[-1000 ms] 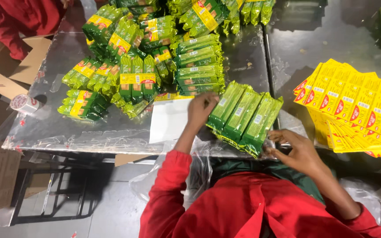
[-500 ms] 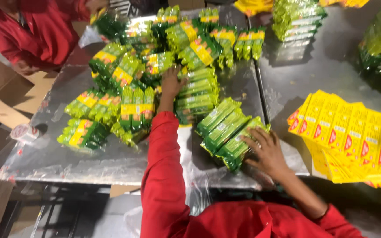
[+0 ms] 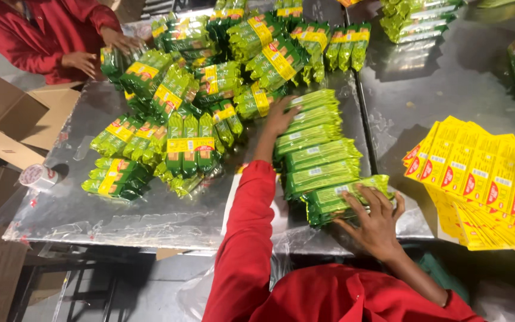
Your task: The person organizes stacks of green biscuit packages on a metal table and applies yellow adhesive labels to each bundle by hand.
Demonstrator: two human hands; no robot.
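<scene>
A row of flat green snack packets [image 3: 320,152] stands on edge on the shiny metal table [image 3: 150,217], running from the middle toward the near edge. My left hand [image 3: 279,117], at the end of a red sleeve, presses against the far end of the row. My right hand [image 3: 375,225] lies with spread fingers over the nearest packet [image 3: 335,200] at the table's front edge. The row is held between both hands.
A heap of green-and-yellow bundled packs [image 3: 192,119] fills the table's left and back. Yellow flat wrappers [image 3: 484,185] fan out at the right. A tape roll [image 3: 38,176] and cardboard boxes [image 3: 7,119] sit at the left. Another person's hands [image 3: 81,61] work at the far left.
My left hand reached out to the heap and has come back to the far end of the green row. The row is now longer and straighter. My right hand stays at its near end.
</scene>
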